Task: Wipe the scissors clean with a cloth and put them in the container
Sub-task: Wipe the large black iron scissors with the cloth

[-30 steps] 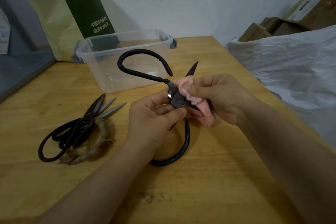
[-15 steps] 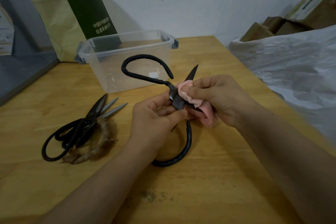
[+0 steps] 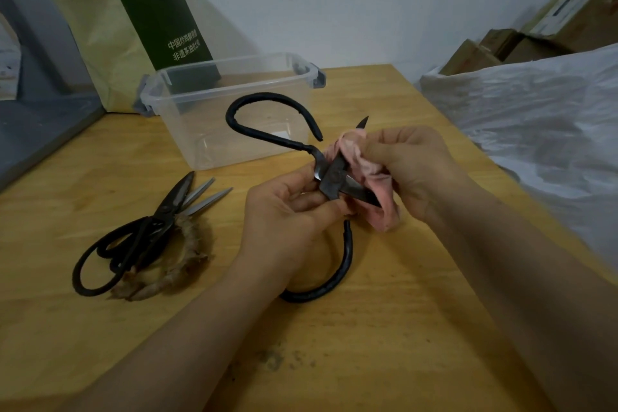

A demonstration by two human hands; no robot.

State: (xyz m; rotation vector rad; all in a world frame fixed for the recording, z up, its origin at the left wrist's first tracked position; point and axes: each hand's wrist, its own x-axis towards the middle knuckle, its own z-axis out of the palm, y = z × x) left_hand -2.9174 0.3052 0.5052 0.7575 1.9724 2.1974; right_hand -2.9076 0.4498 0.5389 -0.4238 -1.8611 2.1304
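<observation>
Here we pinch black scissors (image 3: 329, 179) at pivot with left hand (image 3: 287, 211); right hand (image 3: 409, 170) grips pink cloth (image 3: 364, 174) around blades. Scissors above table (image 3: 384, 328), before clear container (image 3: 230, 110). Spare scissors pile (image 3: 147, 231) lies left.

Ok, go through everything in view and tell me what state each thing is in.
Large scissors: blades apart, left hand grips the pivot.
Pink cloth: bunched on one blade, pinched by the right hand.
Clear container: upright, lid off, no scissors inside.
Other scissors: heaped on the table, untouched.
</observation>
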